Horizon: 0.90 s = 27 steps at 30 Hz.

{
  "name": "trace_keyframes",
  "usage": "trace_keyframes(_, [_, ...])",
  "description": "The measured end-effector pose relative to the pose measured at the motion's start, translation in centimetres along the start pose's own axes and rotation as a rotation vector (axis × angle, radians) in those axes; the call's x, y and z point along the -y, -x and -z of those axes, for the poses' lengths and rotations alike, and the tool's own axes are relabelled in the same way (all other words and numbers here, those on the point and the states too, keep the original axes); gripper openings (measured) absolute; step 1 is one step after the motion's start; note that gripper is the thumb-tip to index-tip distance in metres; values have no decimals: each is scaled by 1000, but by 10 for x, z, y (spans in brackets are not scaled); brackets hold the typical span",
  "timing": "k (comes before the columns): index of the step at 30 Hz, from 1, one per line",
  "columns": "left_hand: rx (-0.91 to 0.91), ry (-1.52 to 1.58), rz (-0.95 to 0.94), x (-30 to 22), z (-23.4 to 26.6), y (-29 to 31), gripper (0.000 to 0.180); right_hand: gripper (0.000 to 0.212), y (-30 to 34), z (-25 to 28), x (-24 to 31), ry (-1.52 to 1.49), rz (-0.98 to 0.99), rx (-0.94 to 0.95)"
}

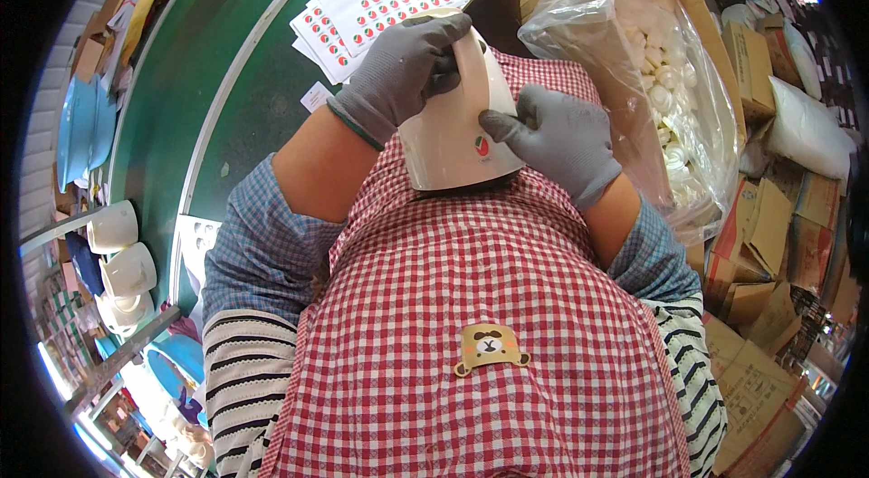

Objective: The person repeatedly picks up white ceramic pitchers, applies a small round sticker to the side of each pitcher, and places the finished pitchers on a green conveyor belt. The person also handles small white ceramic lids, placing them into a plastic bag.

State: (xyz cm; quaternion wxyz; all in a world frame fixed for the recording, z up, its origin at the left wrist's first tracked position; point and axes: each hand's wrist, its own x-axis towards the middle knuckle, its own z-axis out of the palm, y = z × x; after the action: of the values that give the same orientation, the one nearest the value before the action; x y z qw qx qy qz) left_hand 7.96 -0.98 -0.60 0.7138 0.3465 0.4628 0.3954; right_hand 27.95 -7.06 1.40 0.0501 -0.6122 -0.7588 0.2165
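A glossy white kettle body (444, 138) is held tilted in front of my chest, its wider end toward me. My left hand (398, 71), in a grey glove, is closed around its upper part by the handle. On the side facing up sits a small round red and green sticker (482, 146). My right hand (561, 138), also gloved in grey, has its thumb pressed on the wall just above that sticker. Its other fingers are curled by the kettle's right side, their tips partly hidden.
Sheets of round red and green stickers (385, 3) lie on the green conveyor belt (262, 98), near a small white label (315, 97). To the right, a carton (724, 71) lined with clear plastic holds many white parts (665, 84). More white kettle bodies (128, 270) stand at left.
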Motion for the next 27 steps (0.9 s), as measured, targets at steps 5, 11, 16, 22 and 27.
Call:
trace_keyframes(5, [33,-38,-79,7,10,-2,35,54,-2,-1,-6,-90,-24,-22])
trace_keyframes(11, [120,-167,-202,19,29,-15,36,62,1,-5,6,-145,9,-40])
trace_keyframes(16, [91,-84,-117,9,25,0,35,85,11,2,2,4,146,82])
trace_keyframes(22, [39,-34,-180,16,58,2,35,81,-13,-2,14,-130,147,-35])
trace_keyframes(27, [-126,477,-127,-23,117,31,31,70,-83,-3,-8,-226,96,-244])
